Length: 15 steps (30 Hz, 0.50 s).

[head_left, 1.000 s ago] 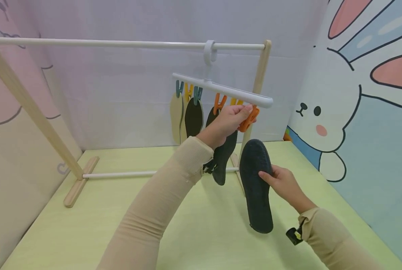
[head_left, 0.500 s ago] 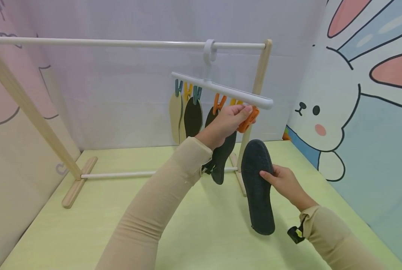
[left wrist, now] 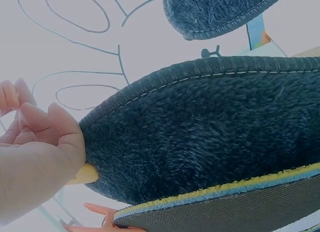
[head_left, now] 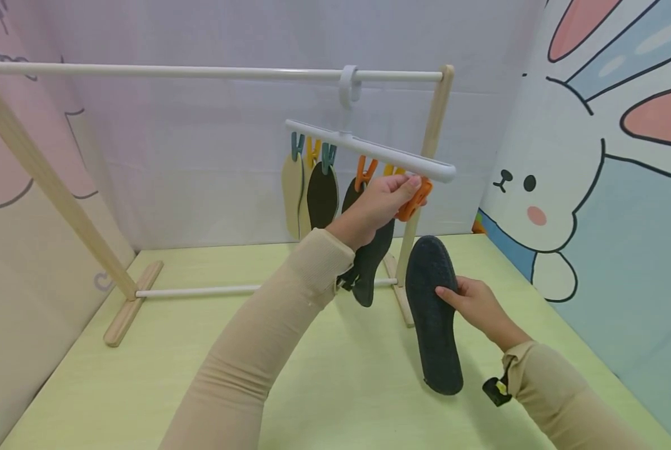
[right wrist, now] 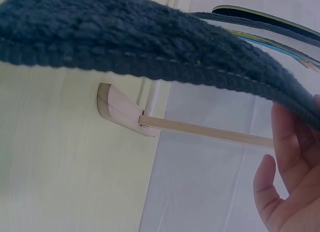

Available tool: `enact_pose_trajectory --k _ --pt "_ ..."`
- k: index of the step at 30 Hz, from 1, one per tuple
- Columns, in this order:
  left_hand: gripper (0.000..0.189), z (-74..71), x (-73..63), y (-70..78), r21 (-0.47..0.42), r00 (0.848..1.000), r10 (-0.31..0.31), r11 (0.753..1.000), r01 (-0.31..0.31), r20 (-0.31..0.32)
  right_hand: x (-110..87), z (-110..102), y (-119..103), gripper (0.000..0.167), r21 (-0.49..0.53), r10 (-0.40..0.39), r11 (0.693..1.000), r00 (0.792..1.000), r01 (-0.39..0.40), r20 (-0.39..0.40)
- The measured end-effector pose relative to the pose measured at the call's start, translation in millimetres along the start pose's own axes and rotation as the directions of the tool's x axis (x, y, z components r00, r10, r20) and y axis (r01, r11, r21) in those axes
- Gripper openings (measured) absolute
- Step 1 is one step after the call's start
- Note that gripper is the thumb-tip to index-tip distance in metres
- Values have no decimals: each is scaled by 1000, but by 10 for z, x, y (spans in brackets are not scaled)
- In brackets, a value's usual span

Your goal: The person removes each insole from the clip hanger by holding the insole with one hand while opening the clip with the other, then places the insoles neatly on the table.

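My left hand [head_left: 381,203] pinches an orange clothespin [head_left: 415,201] below the right end of a white hanger [head_left: 391,154]. In my right hand [head_left: 478,306] is a dark fuzzy insole [head_left: 433,325], held by its side edge with the thumb across its face and its long side roughly upright, below the clothespin. Several insoles hang from coloured clips along the hanger. The left wrist view shows a dark furry insole [left wrist: 200,127] in a yellow clip [left wrist: 86,175], right beside my left hand. The held insole [right wrist: 125,37] stretches across the right wrist view.
The hanger hooks over the white top rod [head_left: 200,72] of a wooden-ended rack. Its right post [head_left: 438,112] stands behind the left hand, and a lower rod [head_left: 200,291] runs just above the pale table [head_left: 324,387]. Cartoon-printed walls [head_left: 622,250] enclose the sides.
The right hand and its insole have shifted slightly right and down. The left hand stays at the orange clothespin.
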<state>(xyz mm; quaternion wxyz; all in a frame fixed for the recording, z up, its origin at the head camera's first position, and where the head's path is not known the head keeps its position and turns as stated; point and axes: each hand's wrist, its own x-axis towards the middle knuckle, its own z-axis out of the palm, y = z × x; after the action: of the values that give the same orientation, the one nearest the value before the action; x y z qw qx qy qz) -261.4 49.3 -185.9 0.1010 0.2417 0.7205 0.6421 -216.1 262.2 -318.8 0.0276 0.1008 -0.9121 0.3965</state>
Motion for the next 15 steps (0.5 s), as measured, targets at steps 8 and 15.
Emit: enact_pose_trajectory --k 8,15 --pt "38 20 -12 -7 1 1000 9 1000 -9 -13 0 -48 41 30 7 20 1000 1000 -21 17" --pt "38 44 -38 -11 7 1000 21 1000 -21 -11 -15 -71 76 30 32 26 999 999 -27 39"
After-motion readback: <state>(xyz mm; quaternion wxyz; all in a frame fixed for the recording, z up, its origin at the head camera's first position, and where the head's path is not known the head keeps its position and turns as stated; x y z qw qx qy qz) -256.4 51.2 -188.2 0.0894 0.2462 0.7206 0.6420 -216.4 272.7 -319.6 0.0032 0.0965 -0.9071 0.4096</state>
